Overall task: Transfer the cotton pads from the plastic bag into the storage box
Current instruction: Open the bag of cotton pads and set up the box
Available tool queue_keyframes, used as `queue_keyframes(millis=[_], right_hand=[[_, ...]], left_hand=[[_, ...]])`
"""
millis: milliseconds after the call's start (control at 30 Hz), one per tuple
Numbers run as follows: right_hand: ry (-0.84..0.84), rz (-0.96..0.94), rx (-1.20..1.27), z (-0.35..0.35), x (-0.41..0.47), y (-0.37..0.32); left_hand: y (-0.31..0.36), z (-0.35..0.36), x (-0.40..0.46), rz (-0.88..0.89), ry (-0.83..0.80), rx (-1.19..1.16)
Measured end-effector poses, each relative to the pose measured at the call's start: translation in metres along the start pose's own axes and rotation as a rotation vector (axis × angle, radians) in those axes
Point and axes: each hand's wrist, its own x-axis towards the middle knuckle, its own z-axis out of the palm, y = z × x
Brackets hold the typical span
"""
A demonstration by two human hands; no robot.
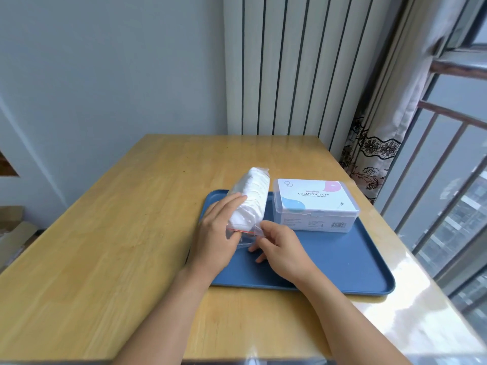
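A clear plastic zip bag (252,196) packed with white cotton pads lies tilted over the left part of a blue tray (350,262). My left hand (218,230) grips the bag's lower end from the left side. My right hand (279,246) pinches the bag's near edge by the red zip strip. The storage box (315,204), clear plastic with a "COSMETIC PUFF" label, stands on the tray's far right with its lid down.
The tray sits on a wooden table (118,246) whose right edge runs along a window with railings (448,206). A striped radiator panel (290,64) and a curtain (374,154) stand behind. Cardboard boxes (13,233) lie on the floor at left.
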Motion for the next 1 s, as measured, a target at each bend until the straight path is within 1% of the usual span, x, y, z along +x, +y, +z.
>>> queue_keyframes(millis=[33, 100, 167, 200, 267, 300, 367, 400, 433, 500, 567, 600, 633, 733, 833, 900, 1000], right_hand=[[-0.012, -0.005, -0.027, 0.001, 0.001, 0.001], [0.008, 0.025, -0.008, 0.002, 0.002, 0.002], [0.107, 0.084, 0.025, -0.001, -0.002, -0.002], [0.190, 0.081, -0.010, -0.007, -0.005, -0.004], [0.351, -0.018, -0.112, -0.026, -0.009, -0.012], [0.403, -0.093, -0.150, -0.040, -0.008, -0.016], [0.440, -0.221, -0.297, -0.077, -0.002, -0.024], [0.410, -0.253, -0.436, -0.098, 0.005, -0.028], [0.339, -0.242, -0.591, -0.119, 0.014, -0.030], [0.147, -0.113, -0.825, -0.150, 0.036, -0.027], [-0.006, 0.030, -0.936, -0.162, 0.054, -0.014], [-0.066, 0.069, -0.972, -0.161, 0.058, -0.005], [-0.098, 0.069, -0.988, -0.159, 0.059, 0.004], [-0.044, -0.046, -0.973, -0.151, 0.046, 0.014], [-0.053, -0.177, -1.012, -0.149, 0.027, 0.012], [-0.056, -0.264, -1.095, -0.146, 0.016, 0.014], [0.002, -0.428, -1.238, -0.144, 0.006, 0.026]], left_hand=[[0.001, 0.000, -0.001, 0.040, -0.004, 0.064], [0.002, 0.002, -0.002, 0.056, -0.007, 0.172], [0.000, 0.002, -0.002, 0.025, -0.007, 0.237], [-0.001, 0.003, -0.002, 0.018, -0.020, 0.241], [-0.003, 0.002, -0.003, 0.027, -0.095, 0.162], [-0.003, 0.001, -0.003, 0.023, -0.146, 0.094], [0.000, 0.000, -0.003, 0.009, -0.225, -0.030], [0.001, -0.001, -0.003, 0.020, -0.230, -0.057], [0.002, -0.001, -0.003, 0.030, -0.221, -0.083], [0.002, -0.002, -0.003, 0.019, -0.203, -0.138], [0.001, -0.003, -0.003, -0.030, -0.191, -0.187], [0.000, -0.003, -0.003, -0.052, -0.185, -0.202], [0.000, -0.003, -0.003, -0.067, -0.183, -0.212], [0.000, -0.003, -0.003, -0.071, -0.183, -0.190], [0.000, -0.001, -0.005, -0.061, -0.193, -0.118], [-0.003, 0.002, -0.005, -0.045, -0.189, -0.054], [-0.009, 0.007, -0.004, -0.042, -0.167, -0.003]])
